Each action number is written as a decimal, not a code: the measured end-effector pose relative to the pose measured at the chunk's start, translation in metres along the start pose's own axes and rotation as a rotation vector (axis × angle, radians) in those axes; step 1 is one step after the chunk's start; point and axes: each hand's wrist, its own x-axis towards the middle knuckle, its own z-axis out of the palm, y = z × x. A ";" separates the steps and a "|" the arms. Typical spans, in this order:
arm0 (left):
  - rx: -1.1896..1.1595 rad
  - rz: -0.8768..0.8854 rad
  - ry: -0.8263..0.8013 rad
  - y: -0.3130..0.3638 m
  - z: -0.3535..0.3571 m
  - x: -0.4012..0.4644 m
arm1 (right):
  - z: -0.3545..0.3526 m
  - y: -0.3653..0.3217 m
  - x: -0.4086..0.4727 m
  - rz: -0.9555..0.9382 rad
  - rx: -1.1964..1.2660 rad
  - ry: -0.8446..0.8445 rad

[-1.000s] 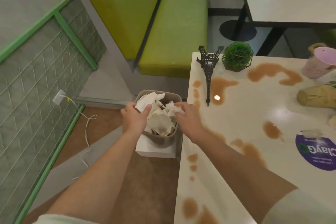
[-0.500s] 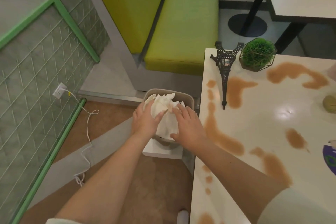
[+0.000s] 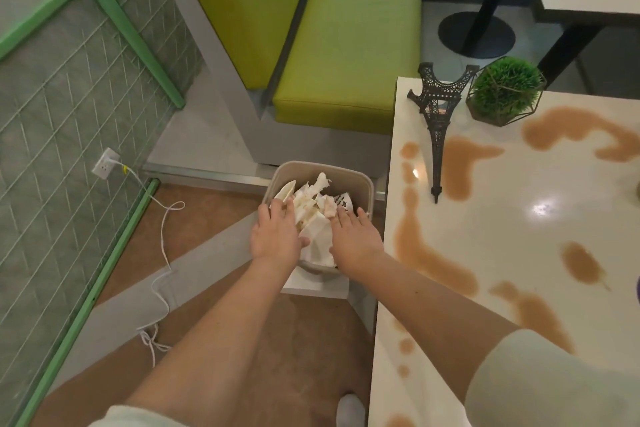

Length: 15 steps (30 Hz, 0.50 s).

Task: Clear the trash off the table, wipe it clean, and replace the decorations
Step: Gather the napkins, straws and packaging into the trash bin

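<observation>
Bench [image 3: 332, 45]: green padded seat and backrest, top centre of the frame, grey base beneath.
Wall panel [image 3: 69, 135]: grey tiles in a green frame, left side; a socket [image 3: 105, 163] on it, with a white cable [image 3: 162, 253] trailing down across the brown floor.
Table [image 3: 519, 253]: white glossy top, right half of the frame. Brown spill [image 3: 426, 253] in patches and a long streak along its left edge, more patches toward the top right.
Bin [image 3: 360, 184]: beige, on the floor just beside the table's left edge, centre frame. Stuffed with crumpled white paper trash [image 3: 315, 211], heaped up to the rim.
Left hand [image 3: 275, 236]: flat on the paper at the bin's near left side, fingers straight, pressing down, gripping nothing.
Right hand [image 3: 353, 239]: flat on the paper at the near right side, fingers straight and spread, pressing, gripping nothing.
Plant ball [image 3: 504, 90]: green, in a wire frame holder, upright at the table's top left corner area.
Tower model [image 3: 438, 121]: dark metal, just left of the plant, near the table's corner; tip points toward the lower frame, over a spill patch.
Shoe [image 3: 349, 409]: white toe, bottom edge, beside the table.
</observation>
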 end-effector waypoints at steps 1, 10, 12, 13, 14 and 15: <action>-0.002 0.002 0.008 0.001 0.001 0.001 | -0.002 0.000 0.002 -0.004 -0.008 -0.019; 0.007 -0.015 -0.022 0.006 0.011 0.009 | -0.002 0.001 0.013 -0.040 -0.075 -0.037; 0.025 -0.009 -0.046 0.005 0.011 0.008 | -0.003 0.003 0.010 -0.071 -0.108 -0.014; 0.033 -0.003 -0.055 0.005 0.011 0.008 | -0.004 0.004 0.007 -0.090 -0.129 -0.009; 0.042 0.004 -0.059 0.005 0.009 0.008 | -0.005 0.006 0.003 -0.106 -0.144 -0.004; 0.050 0.011 -0.049 0.006 0.006 0.007 | -0.006 0.009 -0.002 -0.118 -0.154 0.008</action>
